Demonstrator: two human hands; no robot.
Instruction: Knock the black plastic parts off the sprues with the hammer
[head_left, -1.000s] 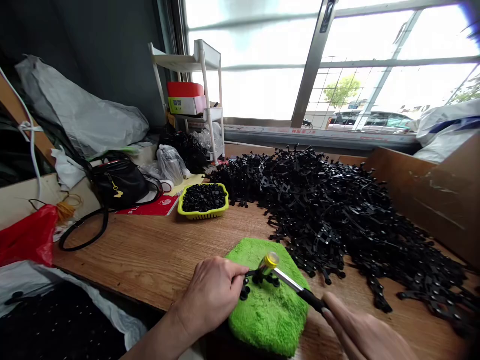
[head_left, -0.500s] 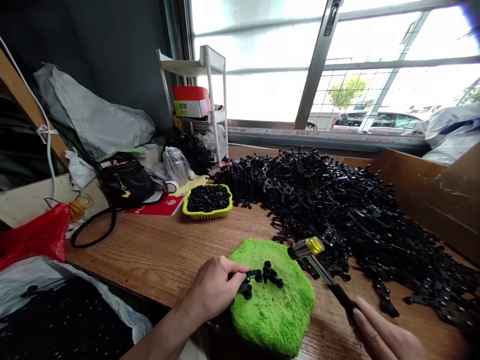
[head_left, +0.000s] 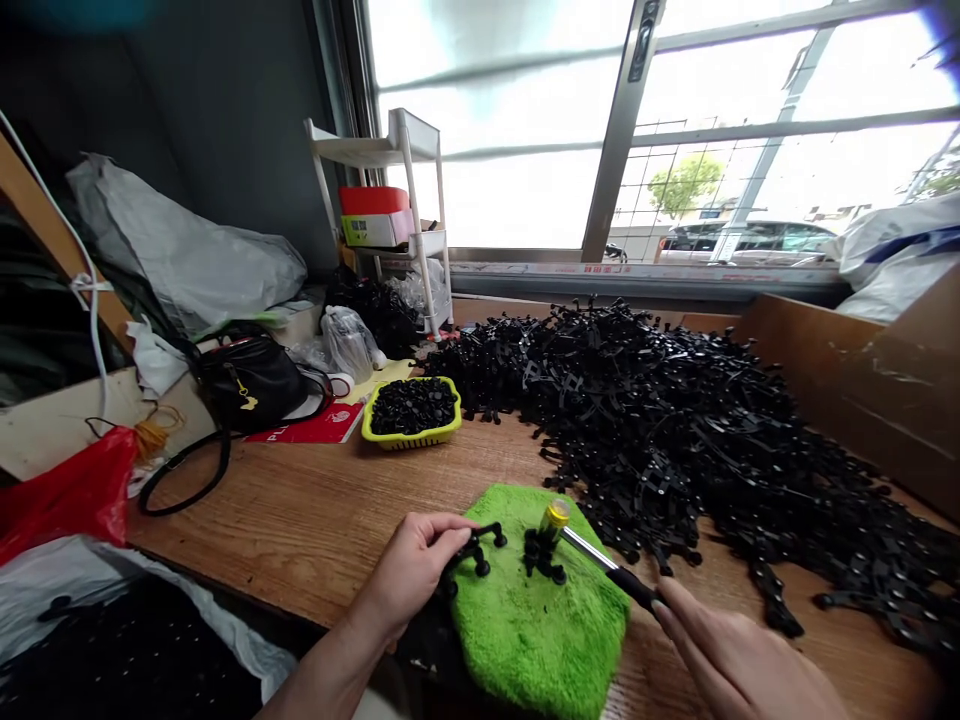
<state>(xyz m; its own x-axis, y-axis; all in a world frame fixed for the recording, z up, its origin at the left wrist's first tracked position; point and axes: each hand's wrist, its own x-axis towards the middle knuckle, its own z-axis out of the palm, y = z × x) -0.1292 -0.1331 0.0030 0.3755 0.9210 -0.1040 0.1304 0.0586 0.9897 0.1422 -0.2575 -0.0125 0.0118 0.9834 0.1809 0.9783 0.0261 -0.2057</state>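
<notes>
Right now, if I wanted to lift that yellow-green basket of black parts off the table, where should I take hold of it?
Probably by the rim of the yellow-green basket, at its two short ends, coming from above. It sits flat on the wooden table, heaped with small black parts, so the bare lip is the only free edge. The near side is open; the big black pile crowds its right.

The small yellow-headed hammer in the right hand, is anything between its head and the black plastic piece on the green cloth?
Nothing visible: the yellow hammer head sits right at the black plastic piece on the fuzzy green cloth. The left hand holds a separate black piece off to the side.
</notes>
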